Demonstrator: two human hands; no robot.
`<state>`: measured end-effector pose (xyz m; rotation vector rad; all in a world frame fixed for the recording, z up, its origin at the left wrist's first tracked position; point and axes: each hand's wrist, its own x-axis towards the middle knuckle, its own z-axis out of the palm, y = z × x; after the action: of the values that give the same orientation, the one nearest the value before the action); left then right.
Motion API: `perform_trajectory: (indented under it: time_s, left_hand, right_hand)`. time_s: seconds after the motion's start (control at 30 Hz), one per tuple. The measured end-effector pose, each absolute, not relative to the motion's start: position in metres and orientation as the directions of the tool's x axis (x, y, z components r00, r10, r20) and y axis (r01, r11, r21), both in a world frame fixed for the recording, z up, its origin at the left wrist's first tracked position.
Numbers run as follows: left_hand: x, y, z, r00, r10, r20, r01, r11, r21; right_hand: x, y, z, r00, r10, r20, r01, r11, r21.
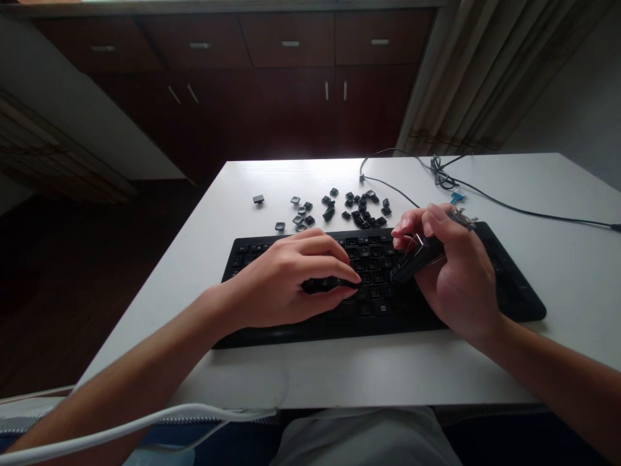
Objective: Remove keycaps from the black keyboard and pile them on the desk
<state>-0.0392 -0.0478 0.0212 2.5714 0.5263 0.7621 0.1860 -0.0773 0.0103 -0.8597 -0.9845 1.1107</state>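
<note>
White table (533,272), keyboard (514,291), loose keycaps (361,210), puller tool (417,257) in r. hand (453,272)

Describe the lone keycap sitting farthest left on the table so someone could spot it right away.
Start at the black keyboard on the white table. Behind it lies a scatter of loose keycaps. The lone keycap sits well left of that scatter, by itself.
</note>
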Motion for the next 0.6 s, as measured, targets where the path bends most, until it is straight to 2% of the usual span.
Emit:
perform_trajectory:
  time_s: [0.1,0.33,0.5,0.6]
  left_hand:
    - [-0.042,-0.045,0.021,0.750,0.500,0.433,0.290,-0.837,0.464]
    - [-0.042,-0.046,0.015,0.741,0.587,0.327,0.401,-0.777,0.484]
    - [-0.036,-0.052,0.015,0.640,0.662,0.391,0.421,-0.727,0.542]
    - [-0.031,-0.057,0.015,0.598,0.689,0.409,0.383,-0.694,0.610]
  right_hand:
    - [0.188,-0.074,0.008,0.178,0.967,0.183,-0.329,0.234,-0.915]
    - [0.188,-0.074,0.010,0.142,0.978,0.150,-0.333,0.190,-0.924]
    - [0.187,-0.077,0.011,0.081,0.986,0.143,-0.245,0.159,-0.957]
    - [0.186,-0.078,0.014,0.034,0.993,0.113,-0.271,0.118,-0.955]
